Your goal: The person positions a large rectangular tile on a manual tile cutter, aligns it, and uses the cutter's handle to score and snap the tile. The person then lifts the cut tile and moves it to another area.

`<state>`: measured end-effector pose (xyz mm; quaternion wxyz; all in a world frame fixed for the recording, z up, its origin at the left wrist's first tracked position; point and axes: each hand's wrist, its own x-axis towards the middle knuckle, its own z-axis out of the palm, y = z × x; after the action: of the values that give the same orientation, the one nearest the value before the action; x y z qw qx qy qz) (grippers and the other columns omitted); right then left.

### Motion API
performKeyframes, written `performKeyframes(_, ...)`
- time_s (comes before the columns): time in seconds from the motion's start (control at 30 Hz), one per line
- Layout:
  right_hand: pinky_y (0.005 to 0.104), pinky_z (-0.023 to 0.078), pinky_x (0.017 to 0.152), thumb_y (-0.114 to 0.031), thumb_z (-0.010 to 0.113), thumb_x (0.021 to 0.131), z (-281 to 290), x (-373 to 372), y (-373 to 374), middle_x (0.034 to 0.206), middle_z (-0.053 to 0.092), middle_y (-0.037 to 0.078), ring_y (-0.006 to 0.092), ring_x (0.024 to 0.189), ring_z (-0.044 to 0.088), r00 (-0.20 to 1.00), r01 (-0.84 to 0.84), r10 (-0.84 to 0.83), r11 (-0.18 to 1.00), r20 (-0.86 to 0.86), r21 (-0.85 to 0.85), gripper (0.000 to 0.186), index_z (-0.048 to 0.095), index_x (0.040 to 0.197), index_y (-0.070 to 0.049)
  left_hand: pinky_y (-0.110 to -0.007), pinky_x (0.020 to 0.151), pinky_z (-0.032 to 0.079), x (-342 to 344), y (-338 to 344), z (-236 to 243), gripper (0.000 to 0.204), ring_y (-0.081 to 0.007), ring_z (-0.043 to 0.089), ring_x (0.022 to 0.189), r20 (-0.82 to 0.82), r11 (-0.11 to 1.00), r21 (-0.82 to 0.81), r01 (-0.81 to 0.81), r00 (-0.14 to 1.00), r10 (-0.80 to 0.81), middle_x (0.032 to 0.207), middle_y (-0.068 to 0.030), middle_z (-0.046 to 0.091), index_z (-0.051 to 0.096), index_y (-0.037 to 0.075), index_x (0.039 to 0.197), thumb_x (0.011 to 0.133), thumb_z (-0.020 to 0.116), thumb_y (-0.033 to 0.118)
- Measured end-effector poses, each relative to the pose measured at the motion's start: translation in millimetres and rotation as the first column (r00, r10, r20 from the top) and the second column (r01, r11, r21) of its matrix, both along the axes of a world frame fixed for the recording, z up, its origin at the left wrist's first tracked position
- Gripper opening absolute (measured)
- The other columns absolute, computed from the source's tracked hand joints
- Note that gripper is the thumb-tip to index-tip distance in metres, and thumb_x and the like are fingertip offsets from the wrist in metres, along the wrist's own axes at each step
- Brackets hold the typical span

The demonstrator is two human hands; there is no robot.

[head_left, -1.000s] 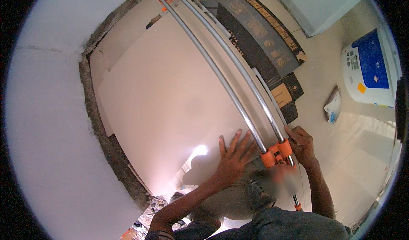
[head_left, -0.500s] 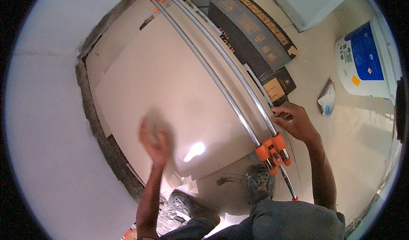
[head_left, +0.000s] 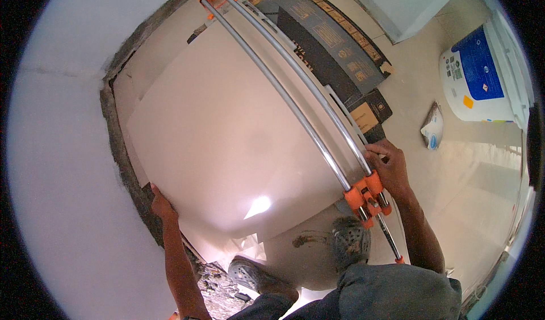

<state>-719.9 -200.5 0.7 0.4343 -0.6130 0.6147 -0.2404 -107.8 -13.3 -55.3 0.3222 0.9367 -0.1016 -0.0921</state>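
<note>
A large beige tile [head_left: 227,121] lies flat beneath the two steel rails of a manual tile cutter [head_left: 295,113]. The cutter's orange carriage [head_left: 368,198] sits at the near end, its handle rod pointing toward my knee. My left hand [head_left: 163,206] grips the tile's left edge beside the wall, some fingers hidden below it. My right hand [head_left: 392,167] is closed at the tile's right edge, just outside the right rail and above the carriage. Its fingertips are partly hidden by the rail and the hand itself.
Flattened dark cardboard [head_left: 332,42] lies right of the cutter. A white bucket with a blue label [head_left: 477,73] and a crumpled packet [head_left: 432,128] are farther right. The wall [head_left: 62,150] borders the left side. My shoes [head_left: 350,243] stand near the tile, with rubble [head_left: 218,283] by the left one.
My left hand has moved left and down from above the tile to its left edge. The right hand stays at the right edge, slightly lower. The carriage stays at the near end.
</note>
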Motion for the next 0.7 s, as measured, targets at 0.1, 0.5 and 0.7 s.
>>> performKeyframes(0.1, 0.0321, 0.052, 0.075, -0.013, 0.068, 0.089, -6.1, -2.3, 1.2, 0.091, 0.065, 0.012, 0.0216, 0.083, 0.065, 0.998, 0.033, -0.033, 0.999, 0.048, 0.011, 0.020, 0.072, 0.101, 0.003, -0.042, 0.077, 0.053, -1.7, -1.2, 1.8, 0.080, -0.0291, 0.067, 0.083, -0.011, 0.993, -0.110, -0.032, 0.999, 0.031, 0.092, -0.0178, 0.072, 0.071, -0.012, 0.096, 0.089, 0.059, 0.067)
performKeyframes(0.5, 0.0331, 0.050, 0.076, -0.011, 0.063, 0.093, -0.9, -2.9, 4.4, 0.091, 0.064, 0.013, 0.0230, 0.082, 0.063, 0.999, -0.019, 0.019, 1.000, 0.036, -0.021, 0.019, 0.072, 0.104, 0.001, -0.042, 0.079, 0.053, 23.7, 15.8, -12.4, 0.085, -0.0279, 0.068, 0.088, -0.061, 0.989, -0.123, -0.081, 0.995, 0.074, 0.100, -0.0173, 0.071, 0.070, -0.011, 0.101, 0.085, 0.060, 0.072)
performKeyframes(0.7, 0.0338, 0.050, 0.076, -0.011, 0.063, 0.092, -7.6, -7.0, 4.9, 0.090, 0.063, 0.013, 0.0241, 0.082, 0.063, 0.999, -0.027, 0.028, 0.999, 0.036, -0.021, 0.019, 0.071, 0.104, 0.001, -0.042, 0.082, 0.053, 10.6, 6.1, -2.7, 0.086, -0.0283, 0.067, 0.090, -0.097, 0.997, -0.024, -0.075, 0.993, 0.073, 0.103, -0.0182, 0.071, 0.069, -0.012, 0.104, 0.085, 0.059, 0.072)
